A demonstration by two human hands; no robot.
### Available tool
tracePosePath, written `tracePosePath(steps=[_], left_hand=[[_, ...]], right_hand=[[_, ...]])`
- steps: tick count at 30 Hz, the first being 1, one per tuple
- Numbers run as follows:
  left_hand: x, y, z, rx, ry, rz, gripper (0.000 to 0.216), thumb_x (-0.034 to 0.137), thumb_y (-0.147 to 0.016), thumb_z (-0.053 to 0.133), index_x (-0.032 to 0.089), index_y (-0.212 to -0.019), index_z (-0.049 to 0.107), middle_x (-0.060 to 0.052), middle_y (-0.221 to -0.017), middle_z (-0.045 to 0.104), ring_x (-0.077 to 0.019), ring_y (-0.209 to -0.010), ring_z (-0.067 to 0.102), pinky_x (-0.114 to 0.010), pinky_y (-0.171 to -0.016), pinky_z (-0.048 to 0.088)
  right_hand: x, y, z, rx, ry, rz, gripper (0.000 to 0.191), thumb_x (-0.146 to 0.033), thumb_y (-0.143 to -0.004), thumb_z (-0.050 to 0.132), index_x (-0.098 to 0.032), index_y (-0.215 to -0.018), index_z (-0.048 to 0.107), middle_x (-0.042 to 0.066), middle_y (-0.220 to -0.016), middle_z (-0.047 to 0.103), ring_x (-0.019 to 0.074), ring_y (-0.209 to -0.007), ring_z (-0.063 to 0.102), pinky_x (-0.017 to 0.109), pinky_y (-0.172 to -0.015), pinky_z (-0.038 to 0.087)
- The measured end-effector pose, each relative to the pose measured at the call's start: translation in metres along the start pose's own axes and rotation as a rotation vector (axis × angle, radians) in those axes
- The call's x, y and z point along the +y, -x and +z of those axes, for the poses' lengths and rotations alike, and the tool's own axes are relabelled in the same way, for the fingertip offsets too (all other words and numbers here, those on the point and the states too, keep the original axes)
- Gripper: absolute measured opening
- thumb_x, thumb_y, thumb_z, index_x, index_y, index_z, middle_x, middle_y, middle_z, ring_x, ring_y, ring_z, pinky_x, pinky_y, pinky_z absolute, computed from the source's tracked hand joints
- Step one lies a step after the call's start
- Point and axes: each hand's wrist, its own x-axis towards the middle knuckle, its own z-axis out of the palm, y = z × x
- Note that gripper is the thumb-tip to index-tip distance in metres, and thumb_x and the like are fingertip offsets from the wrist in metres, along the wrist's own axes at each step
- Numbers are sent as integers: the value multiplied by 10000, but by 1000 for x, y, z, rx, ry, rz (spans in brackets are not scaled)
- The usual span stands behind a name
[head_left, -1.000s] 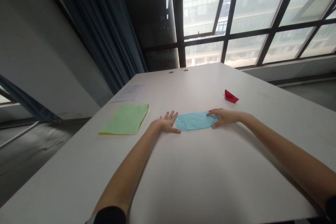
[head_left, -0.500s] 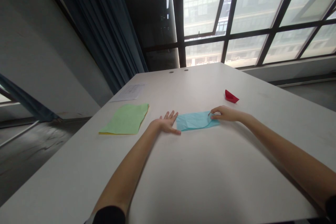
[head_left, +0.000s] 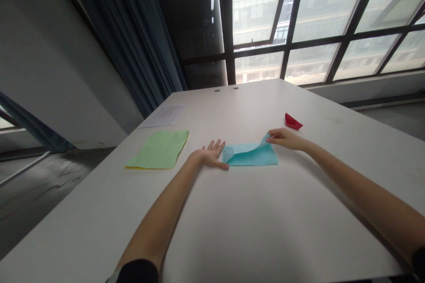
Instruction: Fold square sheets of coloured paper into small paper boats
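Single head-worn camera above near side of white table (head_left: 252, 221), facing forward and down, windows (head_left: 320, 6) beyond.

- I get daylight from the windows (head_left: 318, 9) at upper right; their glass is pale, nearly washed out.
- Left of them, small white reflections glint on a dark panel (head_left: 195, 17).
- Further left, my view dims over the curtain (head_left: 126, 22) and wall (head_left: 66, 66).
- The tabletop (head_left: 212, 112) greys toward me, with soft shadow beside the right forearm (head_left: 348, 183).
- Wide-angle distortion leans the window frames.
- I see left hand (head_left: 212, 156) and right hand (head_left: 286, 139) without obvious blur; the white sheet's (head_left: 162, 117) print is illegible.
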Motion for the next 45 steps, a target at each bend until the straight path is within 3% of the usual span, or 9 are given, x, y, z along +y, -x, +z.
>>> tracePosePath(steps=[10,19,23,26,29,32,37,41,45], left_hand=[[1,-1,4,54,20,-33,1016,783,-639,272,217,-1371,-148,-61,-1425,-191,-319,-1296,-163,-592,-1004,60],[1,-3,5,51,20,-41,1080,811,-598,275,193,-1367,-164,-61,-1420,-214,-321,-1296,-176,-599,-1000,32],[2,-2,5,48,16,-45,1072,806,-604,278,194,-1369,-156,-67,-1421,-212,-324,-1295,-172,-594,-1003,37],[3,-1,4,43,13,-41,1073,804,-605,279,193,-1365,-169,-67,-1419,-214,-321,-1295,-176,-597,-1000,46],[2,0,4,44,16,-39,1071,801,-605,289,202,-1365,-170,-63,-1420,-213,-321,-1296,-176,-591,-1003,48],[0,1,3,47,22,-27,1061,794,-607,301,215,-1367,-161,-58,-1426,-204,-318,-1301,-164,-580,-1009,46],[-7,-2,0,101,39,6,954,754,-662,288,232,-1389,-44,-57,-1462,-99,-295,-1329,-63,-529,-1028,110],[-10,-10,2,283,11,-54,774,662,-743,290,226,-1367,151,-81,-1460,115,-274,-1319,120,-448,-1024,194],[-13,-16,5,476,-9,-125,593,552,-813,279,207,-1295,296,-92,-1396,282,-256,-1264,247,-396,-995,250]], right_hand=[[15,-5,4,198,-377,125,372,-494,-679,595,-178,-875,575,9,-749,577,147,-720,555,333,-744,471],[40,-7,2,363,53,201,402,-390,-715,537,-193,-1064,521,-26,-625,505,137,-586,519,306,-615,452],[39,-6,7,326,409,175,358,-316,-723,516,-203,-1062,551,66,-894,618,223,-840,566,372,-761,437],[31,-4,13,287,651,71,358,-254,-759,472,-228,-1107,551,95,-1237,495,293,-1127,430,454,-915,342],[25,-2,21,133,722,-77,415,-175,-807,364,-265,-1188,503,40,-1376,355,278,-1261,276,477,-986,256],[21,-1,26,-41,664,-147,464,-133,-828,290,-281,-1232,465,25,-1316,444,236,-1270,281,459,-1002,243],[14,-2,26,-87,669,-167,377,-201,-842,331,-245,-1139,559,69,-1079,601,235,-1087,480,406,-945,326],[7,-2,24,-75,702,-182,356,-222,-840,354,-228,-1118,575,91,-944,623,234,-974,526,392,-884,370],[7,0,25,-85,703,-191,358,-272,-832,384,-231,-1141,558,99,-1028,592,235,-995,517,382,-880,380]])
